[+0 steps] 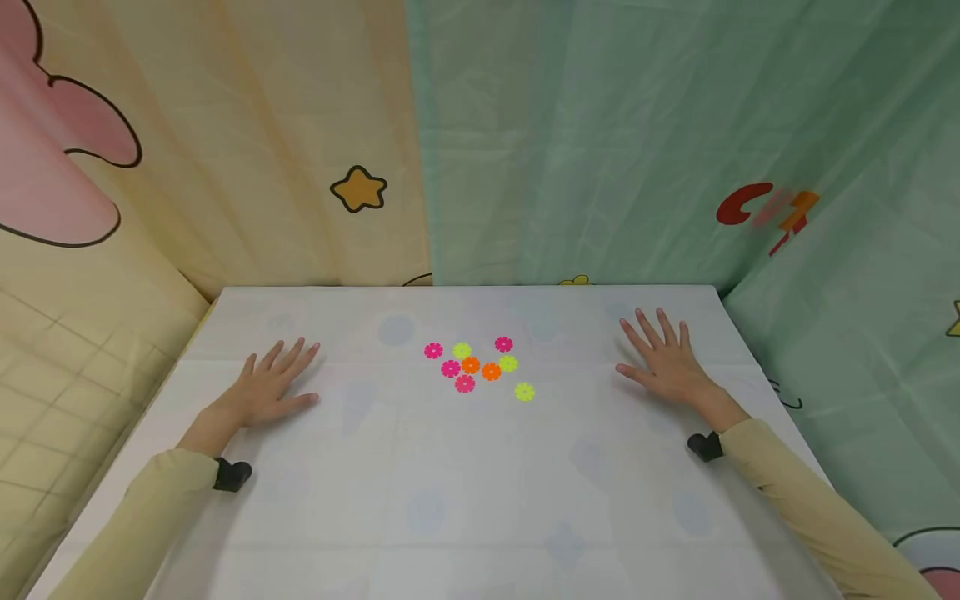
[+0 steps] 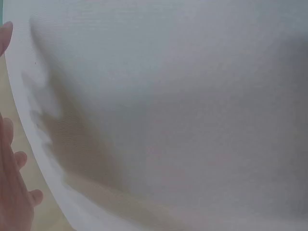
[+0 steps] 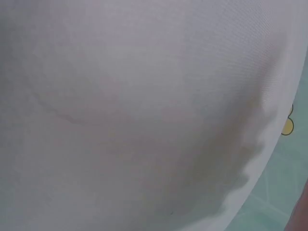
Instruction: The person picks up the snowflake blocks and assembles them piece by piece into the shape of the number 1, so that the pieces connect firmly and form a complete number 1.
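Note:
Several small round flower-like discs in pink, yellow-green and orange lie loosely grouped toward the back middle of the white table (image 1: 465, 475). Among them are a pink disc (image 1: 433, 351), an orange disc (image 1: 491, 372) and a yellow-green disc (image 1: 525, 392). To their left, my left hand (image 1: 262, 392) is spread over the table with nothing in it. My right hand (image 1: 667, 362) is spread in the same way on the right, fingers apart and holding nothing. Both wrist views show mostly white cloth and a hand's shadow, with part of the left hand (image 2: 14, 183) at the edge.
A curtain (image 1: 600, 167) with cartoon prints hangs right behind the table, and more curtain closes off both sides. Each wrist carries a black device, one at the left sleeve (image 1: 232, 475) and one at the right (image 1: 705, 447).

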A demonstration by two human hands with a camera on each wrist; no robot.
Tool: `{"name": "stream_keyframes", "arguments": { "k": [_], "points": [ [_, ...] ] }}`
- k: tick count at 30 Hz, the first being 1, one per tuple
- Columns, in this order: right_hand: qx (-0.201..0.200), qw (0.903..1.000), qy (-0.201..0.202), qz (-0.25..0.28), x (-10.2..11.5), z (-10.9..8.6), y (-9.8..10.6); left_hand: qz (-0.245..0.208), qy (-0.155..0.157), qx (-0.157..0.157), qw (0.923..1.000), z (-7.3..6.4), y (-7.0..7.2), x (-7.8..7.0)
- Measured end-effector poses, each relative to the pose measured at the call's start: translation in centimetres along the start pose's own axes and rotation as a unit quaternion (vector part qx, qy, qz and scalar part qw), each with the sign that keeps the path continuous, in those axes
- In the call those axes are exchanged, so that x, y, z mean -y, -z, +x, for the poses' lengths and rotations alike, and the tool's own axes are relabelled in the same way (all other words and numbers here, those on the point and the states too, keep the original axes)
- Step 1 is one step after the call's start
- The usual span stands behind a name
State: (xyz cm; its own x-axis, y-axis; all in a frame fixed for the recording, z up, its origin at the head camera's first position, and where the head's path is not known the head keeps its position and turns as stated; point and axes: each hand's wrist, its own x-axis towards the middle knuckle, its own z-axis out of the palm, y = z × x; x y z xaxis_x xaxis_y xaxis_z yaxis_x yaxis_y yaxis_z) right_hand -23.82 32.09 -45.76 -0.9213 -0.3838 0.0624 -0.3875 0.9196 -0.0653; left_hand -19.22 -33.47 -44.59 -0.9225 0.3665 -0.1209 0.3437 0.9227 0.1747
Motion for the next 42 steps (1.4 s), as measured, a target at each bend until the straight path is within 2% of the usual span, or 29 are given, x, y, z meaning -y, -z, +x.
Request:
{"name": "stream_keyframes", "arguments": {
  "k": [7, 15, 22, 28, 32, 37, 42],
  "points": [
    [-0.003, 1.0, 0.007, 0.005, 0.3, 0.1, 0.1, 0.014, -0.026, -0.017, 0.9994, 0.3, -0.2, -0.5],
    [-0.005, 0.9998, 0.014, -0.011, 1.0, 0.2, 0.2, 0.015, -0.039, -0.025, 0.9988, 0.7, 0.3, -1.7],
    [-0.073, 0.9965, 0.04, -0.002, 1.6, 0.5, 0.0, 0.03, -0.06, -0.046, 0.9967, 1.6, 0.2, -2.6],
    [-0.133, 0.9897, 0.051, 0.016, 2.7, 0.8, 0.1, 0.047, -0.085, -0.089, 0.9913, 2.7, -0.2, -3.7],
    [-0.147, 0.987, 0.057, 0.032, 3.8, 1.0, 0.2, 0.056, -0.087, -0.112, 0.9883, 3.3, -0.7, -4.3],
    [-0.153, 0.9852, 0.065, 0.043, 5.2, 1.1, 0.0, 0.044, -0.087, -0.129, 0.9868, 4.1, -1.2, -5.4],
    [-0.175, 0.9805, 0.071, 0.054, 6.2, 1.5, 0.0, 0.037, -0.096, -0.152, 0.983, 5.2, -1.4, -6.6]
  ]
}}
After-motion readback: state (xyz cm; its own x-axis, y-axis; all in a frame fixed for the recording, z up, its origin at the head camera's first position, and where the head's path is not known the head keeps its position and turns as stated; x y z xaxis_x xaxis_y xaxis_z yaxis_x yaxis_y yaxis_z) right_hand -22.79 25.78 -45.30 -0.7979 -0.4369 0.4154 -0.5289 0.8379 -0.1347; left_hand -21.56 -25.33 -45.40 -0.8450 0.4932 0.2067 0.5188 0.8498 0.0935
